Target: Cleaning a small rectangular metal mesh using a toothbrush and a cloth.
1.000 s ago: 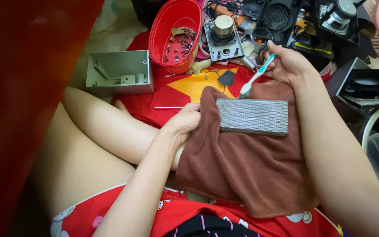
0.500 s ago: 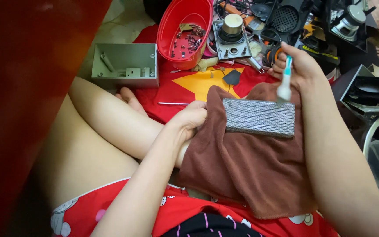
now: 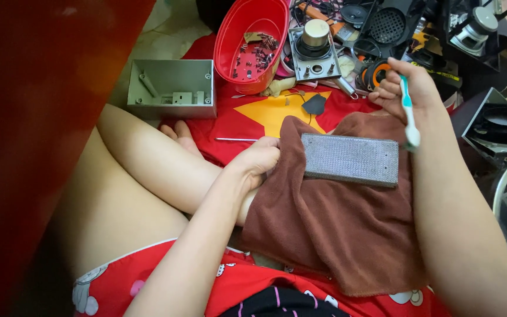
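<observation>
**Grille on towel, toothbrush held at its right end**

Grille (image 3: 350, 159): flat grey mesh panel, lying on the brown towel (image 3: 330, 229) over the lap. Long axis runs left–right, right end dipped slightly nearer. Mesh face up.

Right hand (image 3: 409, 88): fingers curled shut round a toothbrush (image 3: 408, 114), white with teal grip. Brush runs far to near, head down at the grille's far right corner; cannot tell whether bristles touch the mesh.

Left hand (image 3: 259, 158): fingers bunched together, pinching the towel's left edge, just left of the grille and not touching it.

Containers, far side:
- Red tub (image 3: 227, 44), oval, holding a scatter of small screws and metal bits.
- Grey box (image 3: 171, 89), open side facing up and near, with moulded posts inside, left of the tub on the floor.

Speaker driver (image 3: 314, 50) on a square plate, right of the tub. Black speaker housings far right.
</observation>
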